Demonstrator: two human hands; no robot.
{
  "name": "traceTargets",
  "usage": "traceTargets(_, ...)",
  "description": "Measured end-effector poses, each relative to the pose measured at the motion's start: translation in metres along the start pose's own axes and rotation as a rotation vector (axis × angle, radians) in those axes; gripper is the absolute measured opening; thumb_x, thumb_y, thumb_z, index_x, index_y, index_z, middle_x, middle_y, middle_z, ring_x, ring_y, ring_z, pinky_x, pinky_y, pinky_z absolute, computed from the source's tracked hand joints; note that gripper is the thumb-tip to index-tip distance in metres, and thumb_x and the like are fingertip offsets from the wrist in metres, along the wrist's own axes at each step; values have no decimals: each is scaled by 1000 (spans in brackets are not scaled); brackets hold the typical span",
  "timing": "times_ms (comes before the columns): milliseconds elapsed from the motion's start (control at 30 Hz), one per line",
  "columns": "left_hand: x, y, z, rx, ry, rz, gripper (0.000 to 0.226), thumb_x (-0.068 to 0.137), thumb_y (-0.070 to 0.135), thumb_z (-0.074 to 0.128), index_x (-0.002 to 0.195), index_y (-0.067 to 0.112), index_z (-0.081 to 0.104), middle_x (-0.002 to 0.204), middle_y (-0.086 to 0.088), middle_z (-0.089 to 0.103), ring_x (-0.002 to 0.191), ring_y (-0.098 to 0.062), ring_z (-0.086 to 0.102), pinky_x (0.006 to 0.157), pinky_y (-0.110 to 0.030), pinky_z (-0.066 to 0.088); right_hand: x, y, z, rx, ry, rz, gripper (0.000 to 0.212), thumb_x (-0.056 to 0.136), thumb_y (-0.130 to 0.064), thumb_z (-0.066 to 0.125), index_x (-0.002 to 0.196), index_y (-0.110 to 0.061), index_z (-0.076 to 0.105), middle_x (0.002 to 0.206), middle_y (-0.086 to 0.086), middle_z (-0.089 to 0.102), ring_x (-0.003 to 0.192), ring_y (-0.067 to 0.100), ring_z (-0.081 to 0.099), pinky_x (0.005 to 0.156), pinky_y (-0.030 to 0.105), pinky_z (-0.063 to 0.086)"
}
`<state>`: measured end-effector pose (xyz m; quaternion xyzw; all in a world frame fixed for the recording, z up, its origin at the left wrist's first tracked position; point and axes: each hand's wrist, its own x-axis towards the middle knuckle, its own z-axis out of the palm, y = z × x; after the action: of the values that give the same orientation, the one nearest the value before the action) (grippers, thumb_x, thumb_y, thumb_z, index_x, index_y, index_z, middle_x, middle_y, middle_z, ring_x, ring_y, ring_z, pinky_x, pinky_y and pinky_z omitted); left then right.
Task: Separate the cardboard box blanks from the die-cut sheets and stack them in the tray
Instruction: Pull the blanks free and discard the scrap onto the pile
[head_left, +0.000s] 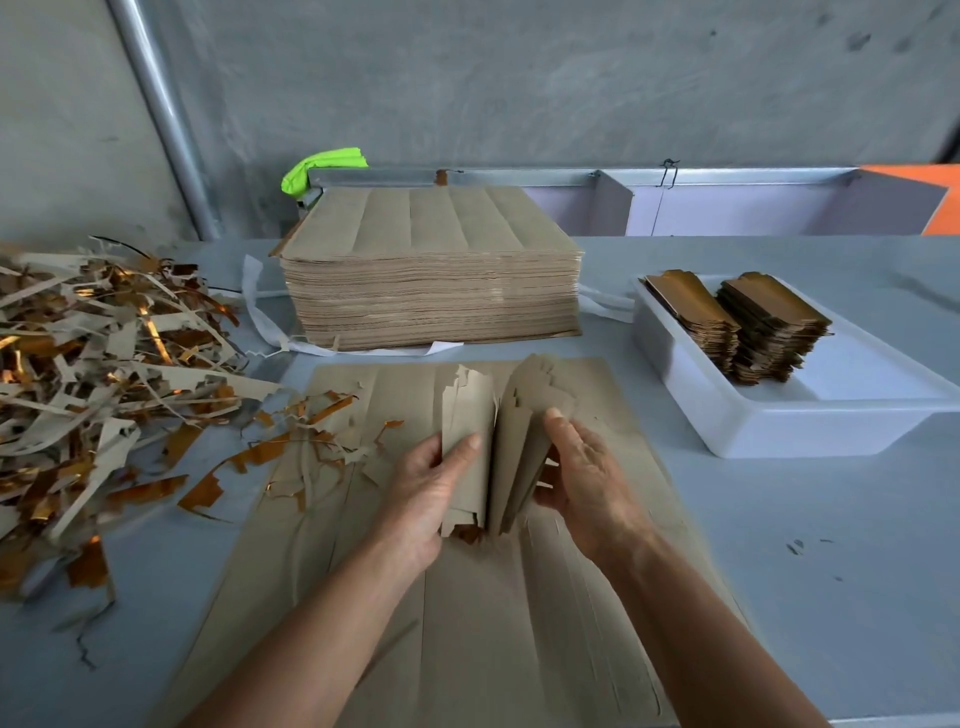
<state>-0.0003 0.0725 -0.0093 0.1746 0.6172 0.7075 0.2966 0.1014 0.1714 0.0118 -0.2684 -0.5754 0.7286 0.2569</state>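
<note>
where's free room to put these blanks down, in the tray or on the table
Free: the tray floor in front of its two stacks, and the table right of the flat sheets. Crowded: the left, under scrap strips.

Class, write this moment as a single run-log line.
left hand: grips blanks | right hand: grips blanks | bundle of blanks: over die-cut sheet | tray: two stacks

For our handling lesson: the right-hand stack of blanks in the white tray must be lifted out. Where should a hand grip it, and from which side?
Grip the right-hand stack across its long straight sides, coming down from above. Its ends look jagged with tabs, and the tray wall blocks a low approach. The neighbouring stack sits close, so that gap looks tight for fingers.
</note>
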Motion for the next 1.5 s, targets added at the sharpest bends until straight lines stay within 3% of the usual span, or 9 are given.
traceTargets(233, 5, -4, -5, 289, 90, 338, 30, 89, 3, 58, 99, 30, 52, 95, 7, 66, 85, 0, 62, 77, -14, 47, 4, 0, -1, 40, 61, 39, 22, 101, -26, 41, 98, -13, 59, 86, 8, 65, 79, 22, 63, 81, 47, 51)
traceTargets(533, 2, -5, 10, 437, 63, 411, 44, 89, 3, 60, 129, 10, 43, 112, -8, 64, 101, -19, 63, 93, -32, 50, -2, 9, -2, -20, -97, -23, 39, 90, -43, 53, 111, -11, 64, 97, 8, 72, 89, 20, 69, 79, 35, 57)
traceTargets(667, 3, 5, 6, 303, 117, 297, 37, 90, -1, 57, 125, 9, 48, 108, -8, 65, 93, -19, 63, 85, -33, 51, 0, 8, -4, -105, 99, -9, 12, 88, 1, 56, 96, -4, 63, 86, 10, 69, 80, 24, 66, 72, 40, 56)
traceTargets(867, 9, 37, -18, -62, -20, 200, 31, 88, -7, 54, 113, 11, 58, 89, -1, 73, 77, -12, 68, 61, -26, 55, 6, 2, -21, -59, 141, 22, 22, 88, 4, 54, 94, -17, 58, 81, 2, 68, 72, 16, 64, 49, 26, 50)
traceTargets(967, 3, 28, -2, 6, -71, 164, 32, 88, -6, 56, 119, 2, 53, 92, 3, 72, 81, -7, 67, 71, -22, 56, 4, 1, -11, 12, -12, 16, 32, 86, 7, 49, 103, -16, 65, 87, 3, 74, 79, 18, 69, 61, 29, 54)
traceTargets(1067, 0, 18, 6, 57, -5, 225, 44, 88, -6, 57, 115, 27, 50, 78, 20, 71, 78, 5, 66, 69, -13, 52, 1, 5, -9, 51, -58, -19, 39, 86, 6, 45, 108, -18, 67, 95, 5, 74, 88, 22, 69, 70, 35, 56)
traceTargets(1200, -4, 13, 5, 109, 2, 252, 36, 87, -8, 58, 110, 19, 60, 105, -2, 71, 101, -17, 66, 93, -35, 51, -1, 9, -15, 78, -132, -59, 41, 85, 0, 48, 117, -21, 63, 105, 7, 72, 96, 24, 68, 82, 40, 56)
traceTargets(1367, -10, 8, 9, 16, 22, 186, 44, 86, -4, 61, 126, 12, 51, 115, -3, 65, 100, -9, 64, 91, -28, 51, -2, 11, -13, 294, -151, -2, 40, 90, 2, 41, 116, -17, 64, 107, 11, 71, 93, 22, 69, 73, 32, 56)
traceTargets(1500, -15, 12, 16, 149, -78, 270, 35, 89, -4, 57, 119, 14, 54, 111, -5, 67, 104, -19, 63, 98, -44, 48, -4, 9, -3, 392, -133, 42, 41, 100, -34, 36, 120, -12, 64, 115, 14, 68, 105, 26, 66, 87, 38, 55)
